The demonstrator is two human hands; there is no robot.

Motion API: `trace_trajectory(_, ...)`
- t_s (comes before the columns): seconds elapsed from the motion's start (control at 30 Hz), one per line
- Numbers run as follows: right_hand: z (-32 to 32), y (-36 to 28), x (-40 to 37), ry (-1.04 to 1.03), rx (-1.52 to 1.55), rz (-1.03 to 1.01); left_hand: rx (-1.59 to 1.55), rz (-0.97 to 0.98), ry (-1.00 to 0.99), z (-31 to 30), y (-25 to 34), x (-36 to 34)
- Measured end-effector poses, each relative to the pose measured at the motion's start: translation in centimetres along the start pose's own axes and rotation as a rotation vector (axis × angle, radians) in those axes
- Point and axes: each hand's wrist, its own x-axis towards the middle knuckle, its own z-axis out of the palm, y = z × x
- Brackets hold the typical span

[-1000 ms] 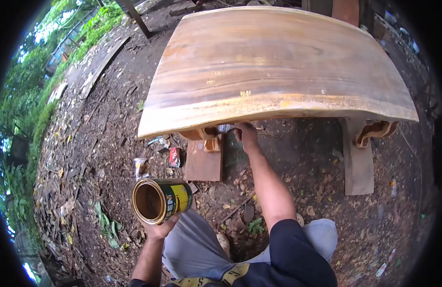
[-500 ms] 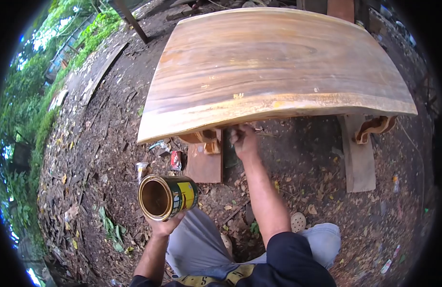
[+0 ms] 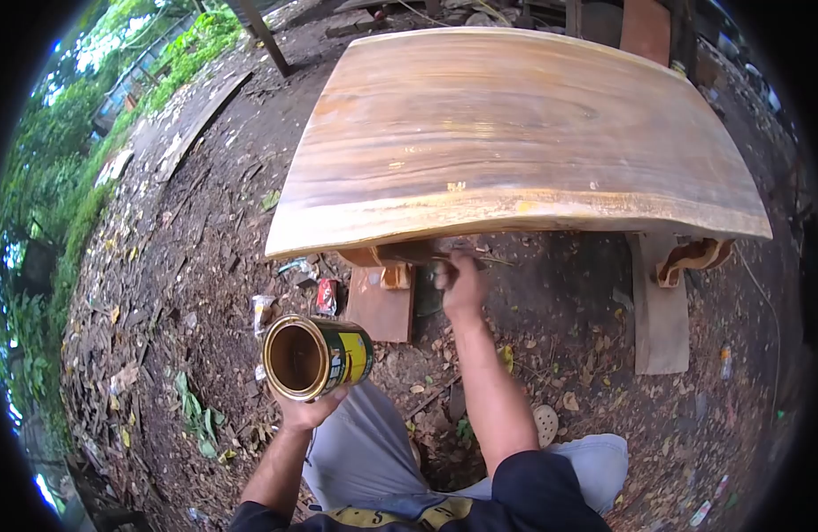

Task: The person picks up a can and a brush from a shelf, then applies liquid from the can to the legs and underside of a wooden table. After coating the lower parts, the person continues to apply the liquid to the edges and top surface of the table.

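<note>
My left hand [image 3: 309, 408] grips an open metal paint can [image 3: 338, 357] from below, tilted so its round mouth faces me. The can has a gold rim, a green and yellow label, and brown staining inside. My right hand [image 3: 463, 282] reaches under the near edge of a wooden table [image 3: 533, 133] with closed fingers, close beside one leg bracket [image 3: 395, 276]. Something dark shows at the fingertips, blurred and shaded, and I cannot tell what it is. The tabletop is a thick slab with a pale, wavy near edge.
Boards [image 3: 380, 306] stand under the table's left end, and another board [image 3: 662, 328] under its right. A red packet [image 3: 327, 296] and a crumpled cup [image 3: 263, 310] lie on the leaf-strewn ground. A long plank [image 3: 205, 124] lies at the left, near green plants [image 3: 192, 49].
My right hand has shifted slightly down and right beneath the table edge. The can stays in my left hand. The whole view has tilted a little, so the table sits lower.
</note>
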Motion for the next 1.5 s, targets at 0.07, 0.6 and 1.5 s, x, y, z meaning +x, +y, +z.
trace_trajectory(0.07,2.5,1.2,-0.8,0.019,-0.175,-0.16,0.014,-0.02,0.002,0.0,-0.2,0.1)
trace_trajectory(0.6,5.2,5.9,-6.1,-0.594,-0.911,-1.008,-0.009,-0.058,0.111,-3.2,-0.4,-0.4)
trace_trajectory(1.5,-6.9,10.8,1.3,-0.148,-1.346,-0.482,-0.007,-0.045,0.145,-3.9,-0.5,-0.5)
